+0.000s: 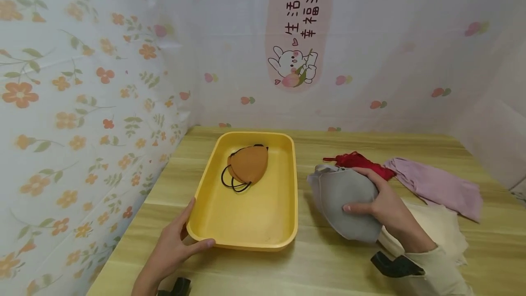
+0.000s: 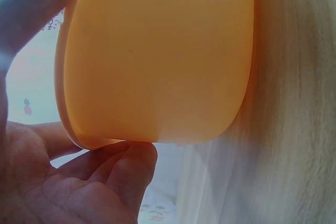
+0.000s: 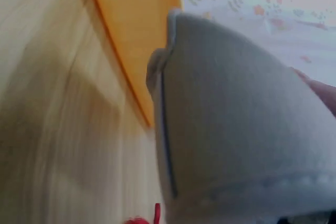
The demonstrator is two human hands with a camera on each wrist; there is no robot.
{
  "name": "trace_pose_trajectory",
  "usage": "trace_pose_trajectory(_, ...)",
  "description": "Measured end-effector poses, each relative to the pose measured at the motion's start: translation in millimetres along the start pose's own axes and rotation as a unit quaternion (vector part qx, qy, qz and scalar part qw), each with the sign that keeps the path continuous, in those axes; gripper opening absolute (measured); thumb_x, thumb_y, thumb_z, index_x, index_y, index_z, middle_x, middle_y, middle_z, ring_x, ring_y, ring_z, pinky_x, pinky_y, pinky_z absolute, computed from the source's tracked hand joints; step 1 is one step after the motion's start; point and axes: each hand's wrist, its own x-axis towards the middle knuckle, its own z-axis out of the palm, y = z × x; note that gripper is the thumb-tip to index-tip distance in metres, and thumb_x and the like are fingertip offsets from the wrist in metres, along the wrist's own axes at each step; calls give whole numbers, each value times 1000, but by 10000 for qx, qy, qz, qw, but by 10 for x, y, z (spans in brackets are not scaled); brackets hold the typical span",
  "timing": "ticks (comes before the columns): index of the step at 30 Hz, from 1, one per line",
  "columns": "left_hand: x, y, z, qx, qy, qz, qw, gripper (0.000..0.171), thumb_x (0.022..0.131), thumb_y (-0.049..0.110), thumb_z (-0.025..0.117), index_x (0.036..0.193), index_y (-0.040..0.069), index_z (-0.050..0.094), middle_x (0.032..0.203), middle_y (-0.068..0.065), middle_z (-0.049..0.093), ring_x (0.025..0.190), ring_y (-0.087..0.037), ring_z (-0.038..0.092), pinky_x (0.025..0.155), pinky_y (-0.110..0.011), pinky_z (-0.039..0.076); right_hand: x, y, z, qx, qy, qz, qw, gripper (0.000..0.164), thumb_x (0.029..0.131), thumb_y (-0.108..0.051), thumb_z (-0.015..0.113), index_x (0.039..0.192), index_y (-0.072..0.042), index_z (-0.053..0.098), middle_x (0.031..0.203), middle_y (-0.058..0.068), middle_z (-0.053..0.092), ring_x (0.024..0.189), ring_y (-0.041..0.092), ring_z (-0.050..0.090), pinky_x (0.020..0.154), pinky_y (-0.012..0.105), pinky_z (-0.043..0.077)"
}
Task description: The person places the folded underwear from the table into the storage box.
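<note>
In the head view a yellow tray point(image 1: 242, 245) stands on the table, and my left hand point(image 1: 172, 241) holds its near left corner, thumb at the front rim and fingers along the left side. The left wrist view shows the tray's outer wall point(image 2: 157, 56) beside that hand point(image 2: 79, 182). Inside the tray lies a folded brown bra point(image 1: 249, 164) with thin black straps. Right of the tray my right hand point(image 1: 384, 202) grips a folded grey bra point(image 1: 343, 200), its thumb pressing on the smooth cup. The same grey bra point(image 3: 241, 119) fills the right wrist view, hiding most of the fingers.
Behind the right hand lies a red lace garment point(image 1: 363, 164). A lilac cloth garment point(image 1: 441, 186) spreads to its right, and a cream one point(image 1: 439, 227) lies partly under the right forearm. Printed curtains point(image 1: 230, 49) hang behind and at the left of the wooden table point(image 1: 328, 268).
</note>
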Motion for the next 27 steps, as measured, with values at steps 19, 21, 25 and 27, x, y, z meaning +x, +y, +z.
trace_pose_trajectory(19,32,14,1,52,-39,113,9999,109,82,29,85,161,6,15,165,-22,24,146,-39,41,111,-48,45,413,-709,196,958,-385,-276,9943,92,80,-11,84,155,-23,33,151,16,33,127,43,43,87,44,55)
trace_pose_trajectory(21,34,11,8,55,-54,92,9999,109,81,30,85,161,6,15,165,-22,24,146,-38,40,111,-47,45,461,-742,274,1100,-640,-197,9917,90,81,-12,83,155,-20,31,151,18,33,128,43,42,87,43,55)
trace_pose_trajectory(25,27,25,6,89,-47,4,9999,110,80,32,85,162,7,16,166,-21,24,147,-37,38,112,-47,44,565,-783,463,1190,-1166,112,9860,87,83,-17,82,154,-20,32,149,19,36,128,41,43,87,41,57)
trace_pose_trajectory(27,19,40,-1,108,-39,-28,9999,110,81,33,85,162,7,15,166,-21,23,148,-36,37,112,-47,44,616,-802,567,1212,-1372,241,9828,85,83,-19,82,152,-21,33,148,18,38,127,39,45,88,41,58)
